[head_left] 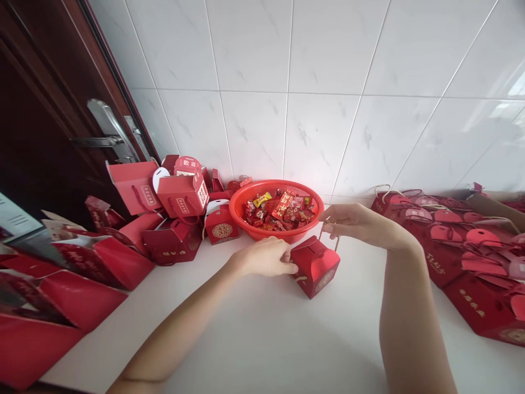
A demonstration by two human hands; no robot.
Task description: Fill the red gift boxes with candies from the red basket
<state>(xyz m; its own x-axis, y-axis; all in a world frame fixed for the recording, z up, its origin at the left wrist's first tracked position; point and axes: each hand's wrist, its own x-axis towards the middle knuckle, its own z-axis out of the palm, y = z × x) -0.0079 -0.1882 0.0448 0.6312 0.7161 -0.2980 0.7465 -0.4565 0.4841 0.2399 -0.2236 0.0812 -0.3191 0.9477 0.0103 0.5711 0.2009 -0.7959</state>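
A small red candy box (pixel 315 267) with a folded top and gold print stands on the white table in front of me. My left hand (pixel 268 257) is at its left side, thumb and curled fingers against the cardboard. Behind the box, my right hand (pixel 348 221) pinches the twisted cord handle (pixel 337 243), which rises from the box's right side. Just beyond both hands sits a red plastic basket (pixel 283 236) filled with wrapped candies (pixel 283 208), mostly red with a few yellow ones.
Open red boxes (pixel 180 194) are piled at the left, with more (pixel 98 262) nearer me. Rows of folded-shut boxes (pixel 463 273) line the right side. A tiled wall (pixel 254 126) bounds the back of the table (pixel 254 339); a dark door with a metal handle (pixel 98 141) stands left.
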